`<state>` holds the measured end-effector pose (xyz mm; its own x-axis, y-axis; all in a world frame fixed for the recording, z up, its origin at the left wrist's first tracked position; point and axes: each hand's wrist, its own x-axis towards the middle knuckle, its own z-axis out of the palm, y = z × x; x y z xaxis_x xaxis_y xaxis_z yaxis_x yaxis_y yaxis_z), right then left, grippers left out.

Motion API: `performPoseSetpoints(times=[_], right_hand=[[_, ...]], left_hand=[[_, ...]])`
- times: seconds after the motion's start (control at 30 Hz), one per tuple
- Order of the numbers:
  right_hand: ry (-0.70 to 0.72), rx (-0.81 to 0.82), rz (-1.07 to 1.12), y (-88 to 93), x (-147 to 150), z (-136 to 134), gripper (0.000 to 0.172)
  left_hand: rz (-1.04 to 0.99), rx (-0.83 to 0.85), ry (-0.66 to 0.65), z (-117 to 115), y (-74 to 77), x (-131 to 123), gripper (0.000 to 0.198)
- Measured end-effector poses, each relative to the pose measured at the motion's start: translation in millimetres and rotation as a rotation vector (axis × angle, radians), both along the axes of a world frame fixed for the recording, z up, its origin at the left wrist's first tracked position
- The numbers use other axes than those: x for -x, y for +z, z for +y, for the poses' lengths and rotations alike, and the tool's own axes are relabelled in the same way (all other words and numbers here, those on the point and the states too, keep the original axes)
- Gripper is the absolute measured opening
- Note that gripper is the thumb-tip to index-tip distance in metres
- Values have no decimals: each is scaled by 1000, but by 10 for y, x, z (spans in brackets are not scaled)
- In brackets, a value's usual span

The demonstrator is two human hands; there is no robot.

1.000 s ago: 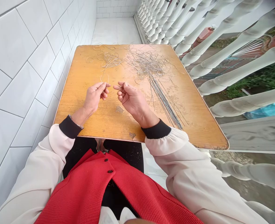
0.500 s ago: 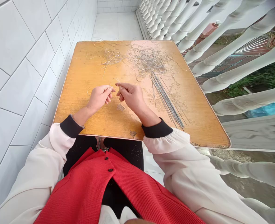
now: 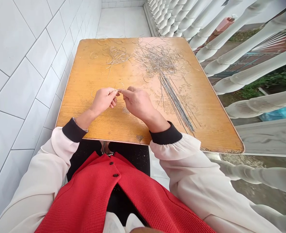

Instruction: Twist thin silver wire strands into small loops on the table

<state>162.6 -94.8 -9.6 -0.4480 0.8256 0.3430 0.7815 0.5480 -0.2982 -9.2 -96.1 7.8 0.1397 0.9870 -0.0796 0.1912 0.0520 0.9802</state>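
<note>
My left hand [image 3: 103,100] and my right hand [image 3: 137,101] meet fingertip to fingertip over the middle of a worn wooden table [image 3: 89,77]. Both are closed in a pinch on one thin piece of silver wire [image 3: 120,88] that arcs up between them. A bundle of straight dark wires [image 3: 175,103] lies just right of my right hand. A tangled heap of looped wires [image 3: 158,60] sits at the far middle of the table. A smaller bunch of bent wire loops [image 3: 116,55] lies at the far left.
A white tiled wall [image 3: 24,64] runs close along the table's left side. White balusters [image 3: 230,42] of a railing stand on the right. Pale floor [image 3: 123,22] stretches beyond the far edge. My red vest [image 3: 101,197] fills the bottom.
My two hands have drawn together until their fingertips touch, and the wire is now pinched between both. The view has tipped slightly downward.
</note>
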Motion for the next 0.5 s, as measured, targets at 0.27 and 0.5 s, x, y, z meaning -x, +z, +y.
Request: performPoseSetpoints(times=[0.27,0.5], right_hand=[[43,-41,25,-17,-33,23,47],[58,-29,159,-63,-47,38,44]], left_hand=[[-133,83,-9,-62,88,-9,33],[-190,57,15,-16,41,45,27]])
